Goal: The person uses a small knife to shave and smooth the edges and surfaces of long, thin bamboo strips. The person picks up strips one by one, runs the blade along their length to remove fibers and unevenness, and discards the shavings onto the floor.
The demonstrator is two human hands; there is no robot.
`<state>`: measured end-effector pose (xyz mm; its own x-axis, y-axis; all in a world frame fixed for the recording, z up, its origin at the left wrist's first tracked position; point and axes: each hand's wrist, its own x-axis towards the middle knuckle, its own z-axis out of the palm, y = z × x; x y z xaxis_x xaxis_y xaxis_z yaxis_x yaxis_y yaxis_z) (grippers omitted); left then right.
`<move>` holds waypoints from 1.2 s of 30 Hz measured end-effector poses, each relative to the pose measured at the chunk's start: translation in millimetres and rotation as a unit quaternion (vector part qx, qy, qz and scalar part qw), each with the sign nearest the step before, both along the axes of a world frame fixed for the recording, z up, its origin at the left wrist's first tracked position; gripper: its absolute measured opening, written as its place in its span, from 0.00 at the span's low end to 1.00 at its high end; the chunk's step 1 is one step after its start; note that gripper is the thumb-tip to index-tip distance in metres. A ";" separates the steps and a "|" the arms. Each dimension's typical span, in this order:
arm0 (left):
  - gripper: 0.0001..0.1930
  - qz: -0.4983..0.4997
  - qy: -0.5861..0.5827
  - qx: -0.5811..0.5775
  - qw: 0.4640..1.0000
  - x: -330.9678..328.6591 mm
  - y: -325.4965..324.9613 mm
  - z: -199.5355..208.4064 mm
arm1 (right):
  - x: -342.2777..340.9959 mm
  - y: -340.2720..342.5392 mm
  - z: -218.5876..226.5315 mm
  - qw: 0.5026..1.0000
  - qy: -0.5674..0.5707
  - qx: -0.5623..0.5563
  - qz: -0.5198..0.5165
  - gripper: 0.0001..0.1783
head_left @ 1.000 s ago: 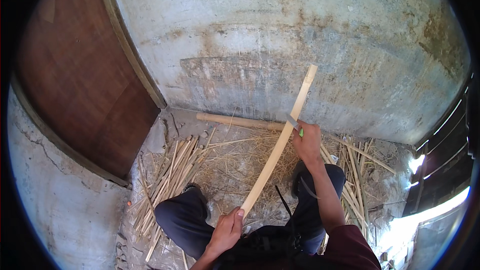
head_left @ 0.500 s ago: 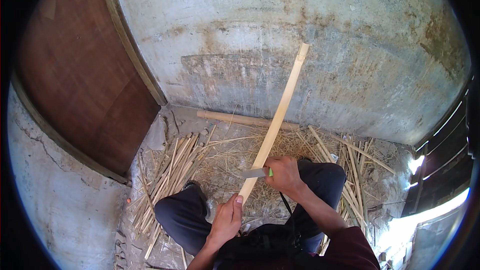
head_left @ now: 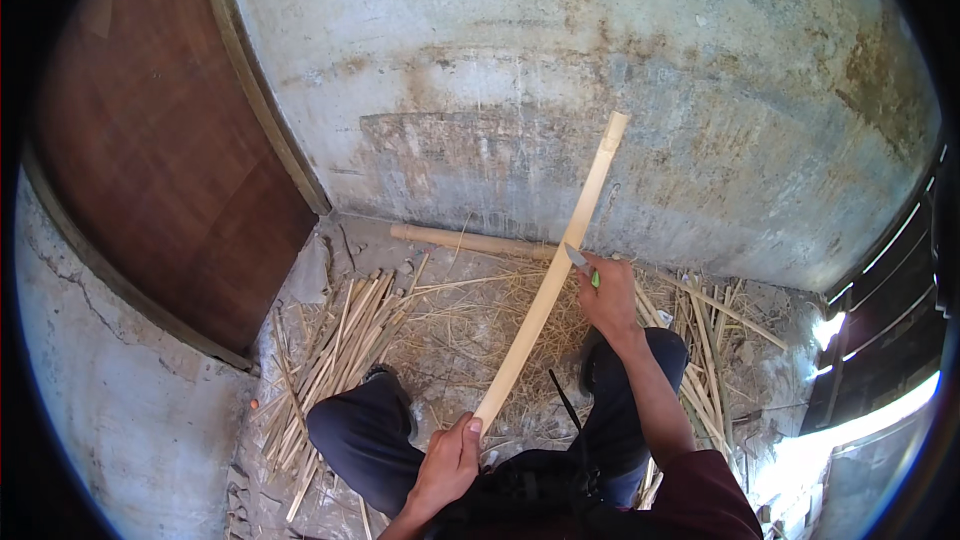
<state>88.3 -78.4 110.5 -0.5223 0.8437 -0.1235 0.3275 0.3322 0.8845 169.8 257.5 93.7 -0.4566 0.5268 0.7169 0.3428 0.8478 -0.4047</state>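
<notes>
A long, pale split bamboo strip (head_left: 540, 310) slants up and away from my lap, its far end in front of the wall. My left hand (head_left: 449, 460) is closed round its near end, thumb on top. Farther up, my right hand (head_left: 608, 298) grips a knife (head_left: 577, 257) with a green handle part showing between the fingers. The short grey blade reaches to the strip's right edge, around its middle; whether it cuts in there I cannot tell. Most of the knife's handle is hidden in my fist.
Thin bamboo sticks (head_left: 330, 370) lie piled left of my knees, and more sticks (head_left: 712, 340) lie at the right. A bamboo pole (head_left: 470, 240) rests along the foot of the stained wall (head_left: 480, 120). Shavings (head_left: 470, 330) cover the floor between. A brown door (head_left: 170, 140) stands at left.
My right hand has moved the knife forward along the strip, away from my left hand. The strip's far end has dropped a little and shifted right. My left hand keeps its grip.
</notes>
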 end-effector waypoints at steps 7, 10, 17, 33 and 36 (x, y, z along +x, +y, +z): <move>0.17 0.038 0.064 0.015 0.997 -1.8 14.1 9.4 | -0.5 -64.3 2.5 0.980 -0.098 -0.054 0.166 0.05; 0.17 0.038 0.073 0.014 0.997 -2.3 15.9 7.7 | 1.7 -70.1 2.8 0.976 -0.134 -0.055 0.162 0.05; 0.18 0.023 0.077 0.021 0.997 1.0 13.4 6.3 | -5.1 -50.6 7.4 0.990 -0.073 -0.044 0.112 0.04; 0.14 -0.004 0.040 -0.034 0.999 1.9 -12.4 -19.4 | -5.1 33.0 -3.1 0.997 -0.069 -0.030 0.028 0.07; 0.18 0.008 0.065 -0.025 0.998 -2.3 -11.3 -19.1 | -8.4 18.8 4.6 0.997 -0.056 -0.048 0.036 0.06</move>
